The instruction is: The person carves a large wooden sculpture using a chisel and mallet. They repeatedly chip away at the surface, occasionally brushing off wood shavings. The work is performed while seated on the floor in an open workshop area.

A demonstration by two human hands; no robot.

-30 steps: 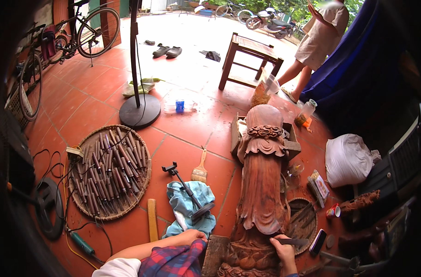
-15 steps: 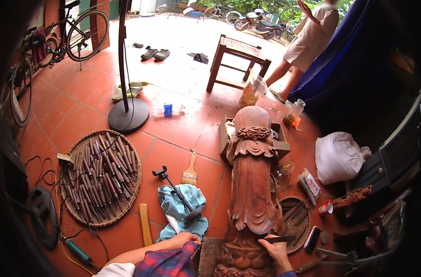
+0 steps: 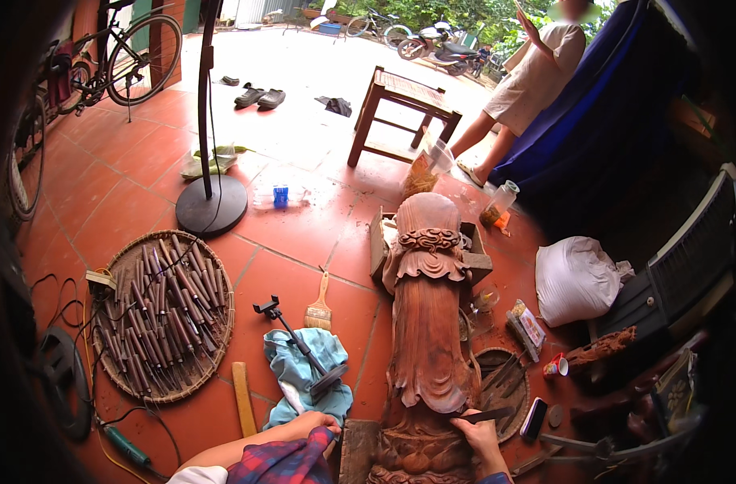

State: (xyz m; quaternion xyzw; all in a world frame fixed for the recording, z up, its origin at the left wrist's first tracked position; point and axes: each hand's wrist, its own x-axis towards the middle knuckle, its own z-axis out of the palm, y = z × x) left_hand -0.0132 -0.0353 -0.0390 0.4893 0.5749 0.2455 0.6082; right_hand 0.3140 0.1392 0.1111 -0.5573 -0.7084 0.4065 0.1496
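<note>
A reddish-brown carved wooden figure (image 3: 428, 339) lies lengthwise before me, its rounded end away from me and ruffled folds near my hands. My right hand (image 3: 483, 437) is closed around a dark, flat, file-like tool (image 3: 487, 415), held at the carving's right side by the lower folds. The tool's inner end meets the wood's edge; whether it touches cannot be told. Left of the carving, my left hand (image 3: 321, 420) has curled fingers beside a red-and-blue plaid cloth (image 3: 283, 458), which partly covers it. What those fingers hold is hidden.
A round woven tray (image 3: 114, 379) of wooden-handled chisels lies left. Nearer are a light-blue cloth (image 3: 283, 363) under a phone stand (image 3: 307, 351), a brush (image 3: 319, 310) and a wooden mallet-like bar (image 3: 243, 399). Right are a white sack (image 3: 578, 282) and phone (image 3: 534, 419). A person (image 3: 529, 81) stands beyond.
The whole view has shifted slightly, so things sit a little farther left in it. Both hands stay about where they were beside the carving, the right still gripping the tool.
</note>
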